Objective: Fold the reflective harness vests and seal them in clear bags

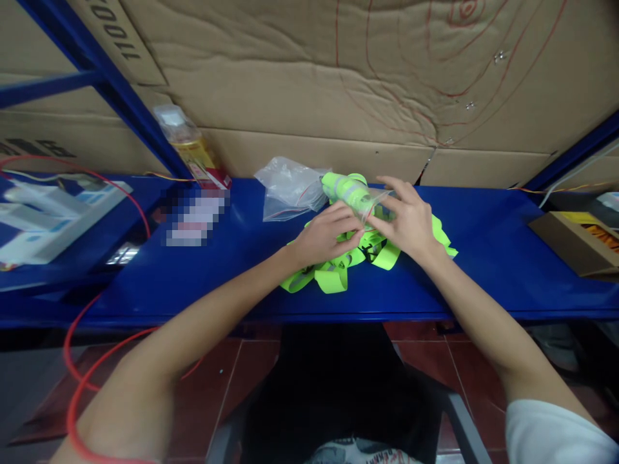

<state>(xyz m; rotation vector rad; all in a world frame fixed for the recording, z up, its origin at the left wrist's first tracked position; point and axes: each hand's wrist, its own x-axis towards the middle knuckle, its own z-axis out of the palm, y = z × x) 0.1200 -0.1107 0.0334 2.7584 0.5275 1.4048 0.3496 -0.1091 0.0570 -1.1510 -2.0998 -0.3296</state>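
Pinching a clear bag near its red-lined mouth, the left hand with fingertips bunched and the right hand with fingers looser flank it, about equally near. A lime roll, apparently inside, lies toward the bag's far-left end, its long axis slanting away leftward; loose straps lie beneath the bag on the desk, other bags to its left.
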